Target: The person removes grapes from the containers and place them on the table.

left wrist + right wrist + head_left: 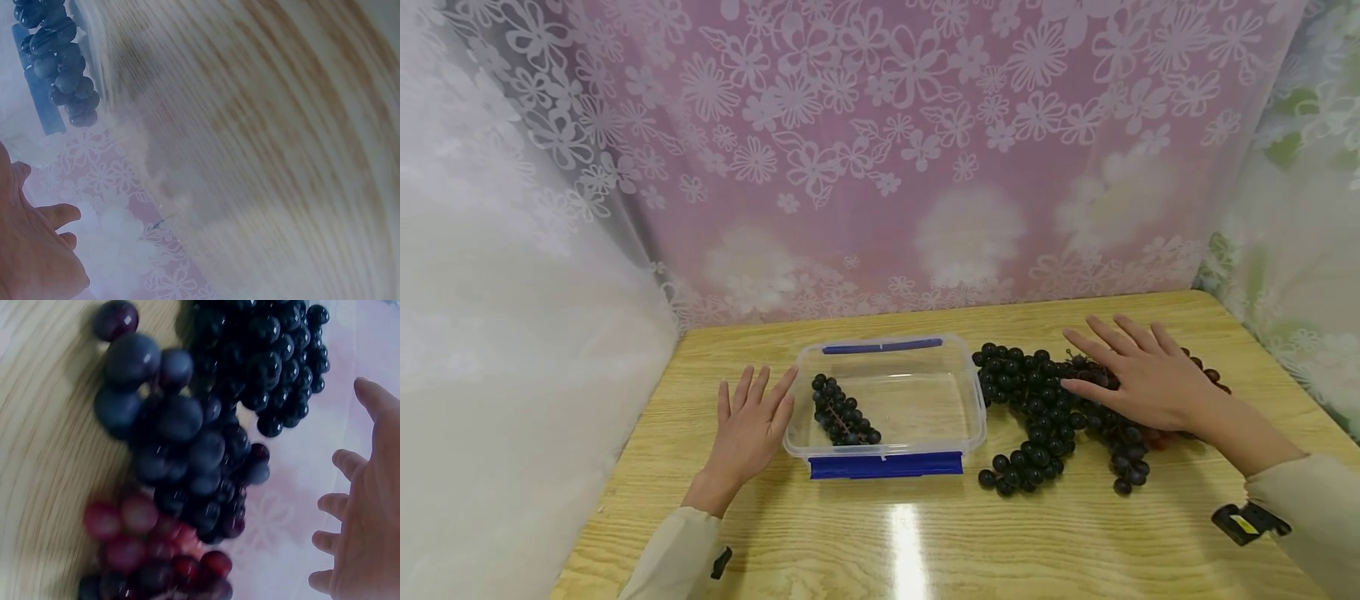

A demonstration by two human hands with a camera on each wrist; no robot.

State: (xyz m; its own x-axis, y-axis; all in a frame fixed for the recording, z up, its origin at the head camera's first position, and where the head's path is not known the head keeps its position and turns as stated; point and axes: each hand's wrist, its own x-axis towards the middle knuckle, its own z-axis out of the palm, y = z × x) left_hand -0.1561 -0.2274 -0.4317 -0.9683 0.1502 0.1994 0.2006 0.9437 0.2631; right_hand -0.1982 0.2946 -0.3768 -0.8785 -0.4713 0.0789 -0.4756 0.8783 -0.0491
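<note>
My left hand (pixel 747 437) is spread beside the left wall of a clear plastic container (pixel 917 400), its index fingertip right at the rim. Inside, on the left, lies one small bunch of dark grapes (pixel 842 414). My right hand (pixel 1150 379) holds nothing and hovers with fingers apart over several grape bunches. Nearest the container is a black bunch (pixel 1037 408); a bluish-black bunch (pixel 181 431) lies next to it. Reddish grapes (pixel 137 525) show at their edge in the right wrist view, partly hidden under my right hand in the head view.
The container has blue clips (pixel 886 465) folded out at front and back. A pale wooden table (pixel 820 542) carries everything. Behind it hangs a pink floral curtain (pixel 850 167), with whitish curtains (pixel 512 333) at both sides.
</note>
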